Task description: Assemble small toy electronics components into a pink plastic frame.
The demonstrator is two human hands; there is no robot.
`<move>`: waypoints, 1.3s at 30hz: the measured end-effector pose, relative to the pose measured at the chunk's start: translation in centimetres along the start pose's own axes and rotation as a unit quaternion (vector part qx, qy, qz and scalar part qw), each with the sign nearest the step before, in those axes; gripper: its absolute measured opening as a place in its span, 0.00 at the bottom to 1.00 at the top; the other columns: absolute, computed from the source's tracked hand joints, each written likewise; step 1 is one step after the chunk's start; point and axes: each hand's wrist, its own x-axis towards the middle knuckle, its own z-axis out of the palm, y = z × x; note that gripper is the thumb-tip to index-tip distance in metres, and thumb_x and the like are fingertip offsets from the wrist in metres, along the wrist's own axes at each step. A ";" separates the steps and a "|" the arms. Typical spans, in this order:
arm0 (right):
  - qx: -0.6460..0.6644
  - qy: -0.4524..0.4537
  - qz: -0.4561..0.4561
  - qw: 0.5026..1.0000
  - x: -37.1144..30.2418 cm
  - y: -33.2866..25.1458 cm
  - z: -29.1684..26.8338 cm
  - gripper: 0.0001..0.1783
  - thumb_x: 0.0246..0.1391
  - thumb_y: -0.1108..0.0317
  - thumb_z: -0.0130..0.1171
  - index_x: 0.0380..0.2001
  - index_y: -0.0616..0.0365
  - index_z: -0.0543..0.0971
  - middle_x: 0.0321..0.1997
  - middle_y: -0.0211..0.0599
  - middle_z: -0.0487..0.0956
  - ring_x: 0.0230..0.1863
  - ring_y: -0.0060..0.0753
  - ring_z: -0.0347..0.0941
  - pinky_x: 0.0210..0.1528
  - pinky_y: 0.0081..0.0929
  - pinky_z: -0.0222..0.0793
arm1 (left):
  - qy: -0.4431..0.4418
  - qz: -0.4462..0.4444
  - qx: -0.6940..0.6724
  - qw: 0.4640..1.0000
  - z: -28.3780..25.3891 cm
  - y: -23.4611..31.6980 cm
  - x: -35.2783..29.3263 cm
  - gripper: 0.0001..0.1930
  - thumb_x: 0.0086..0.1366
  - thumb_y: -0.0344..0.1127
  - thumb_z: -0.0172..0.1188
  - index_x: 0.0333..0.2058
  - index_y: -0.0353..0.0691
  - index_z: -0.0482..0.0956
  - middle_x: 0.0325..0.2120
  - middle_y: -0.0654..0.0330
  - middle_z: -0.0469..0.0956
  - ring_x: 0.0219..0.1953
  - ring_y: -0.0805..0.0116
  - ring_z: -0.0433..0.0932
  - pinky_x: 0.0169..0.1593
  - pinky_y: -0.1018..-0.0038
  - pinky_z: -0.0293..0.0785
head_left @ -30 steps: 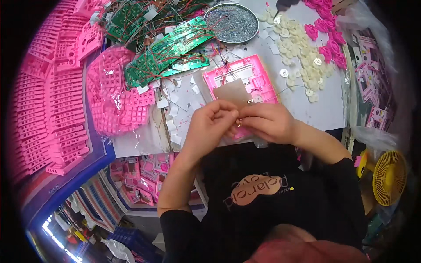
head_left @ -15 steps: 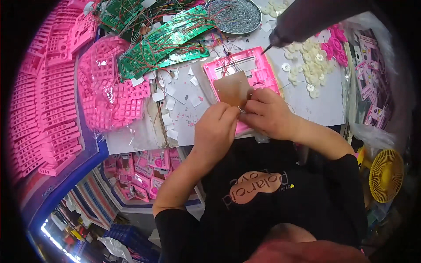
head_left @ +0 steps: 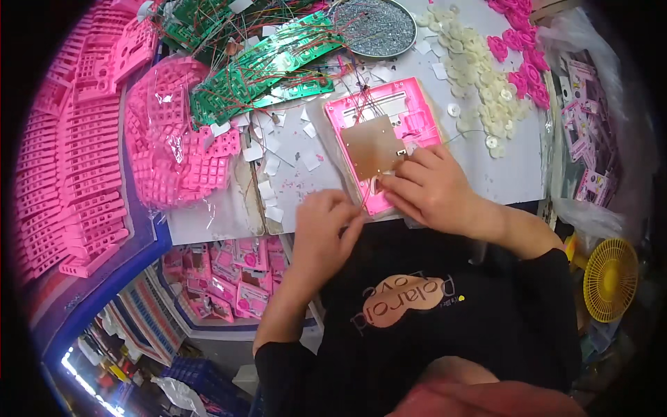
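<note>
Scanning from the left, we are noting stacked pink plastic frames (head_left: 76, 153), a clear bag of pink keypad parts (head_left: 174, 149) and green circuit boards (head_left: 257, 66). Our left hand (head_left: 323, 233) is hovering near the table edge (head_left: 208, 226), fingers curled, grip unclear. Our right hand (head_left: 431, 184) is pressing fingertips, together, onto the pink casing (head_left: 417, 104) bearing a brown board (head_left: 372, 146). White discs (head_left: 479, 69) are lying beyond.
</note>
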 end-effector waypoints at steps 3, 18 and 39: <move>-0.033 -0.005 0.020 0.999 -0.4 -0.9 0.2 0.21 0.49 0.59 0.69 0.47 0.51 0.82 0.34 0.28 0.74 0.38 0.33 0.70 0.43 0.35 0.63 | 0.039 -0.034 -0.059 0.997 -0.4 -1.0 -0.4 0.07 0.57 0.25 0.67 0.31 0.37 0.77 0.34 0.55 0.76 0.36 0.57 0.75 0.40 0.68 0.71; 0.158 -0.093 0.006 0.983 -0.8 1.9 -1.1 0.26 0.52 0.59 0.67 0.55 0.50 0.80 0.37 0.33 0.75 0.39 0.39 0.73 0.41 0.37 0.64 | 0.093 -0.205 -0.537 0.813 1.6 0.1 3.7 0.07 0.68 0.24 0.61 0.44 0.31 0.75 0.31 0.52 0.83 0.28 0.71 0.82 0.32 0.78 0.78; 0.259 0.044 0.128 0.956 -1.9 3.3 -5.9 0.15 0.50 0.74 0.65 0.43 0.55 0.82 0.35 0.38 0.81 0.34 0.41 0.79 0.38 0.33 0.75 | -0.052 0.026 -0.112 0.992 2.0 3.6 8.9 0.05 0.67 0.26 0.61 0.40 0.35 0.83 0.33 0.53 0.83 0.30 0.65 0.85 0.32 0.73 0.78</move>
